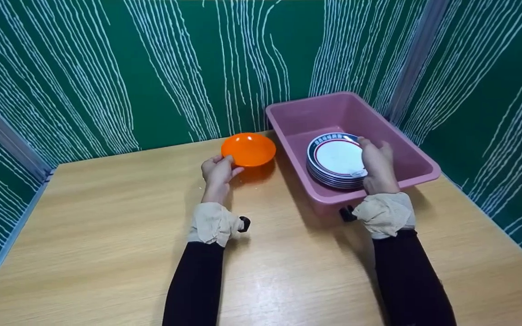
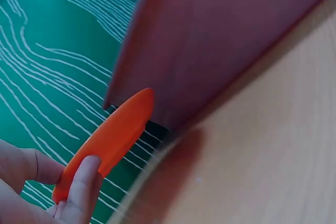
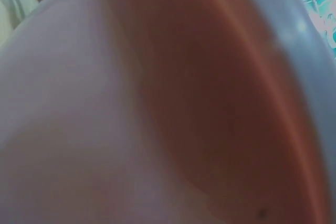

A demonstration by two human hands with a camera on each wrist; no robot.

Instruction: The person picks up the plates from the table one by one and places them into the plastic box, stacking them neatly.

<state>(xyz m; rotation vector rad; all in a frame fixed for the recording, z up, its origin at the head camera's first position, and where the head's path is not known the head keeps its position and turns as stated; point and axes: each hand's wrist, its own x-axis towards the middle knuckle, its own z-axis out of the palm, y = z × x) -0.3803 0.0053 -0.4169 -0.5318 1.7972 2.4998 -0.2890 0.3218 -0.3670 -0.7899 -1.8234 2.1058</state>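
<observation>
An orange shallow dish is pinched at its near left edge by my left hand. In the left wrist view the dish appears nearly edge-on, with thumb and fingers on either side of it, raised over the table and casting a shadow. Several stacked white plates with dark patterned rims and a red ring sit in the pink basin. My right hand, slightly blurred, grips the stack at its right edge and covers that part of the rim. Its wrist view is filled by blurred close surfaces.
The basin stands on the wooden table, angled near the back right corner. Green panels with white wavy lines rise behind the table and at both sides, joined by grey corner posts. The basin's left wall is close beside the orange dish.
</observation>
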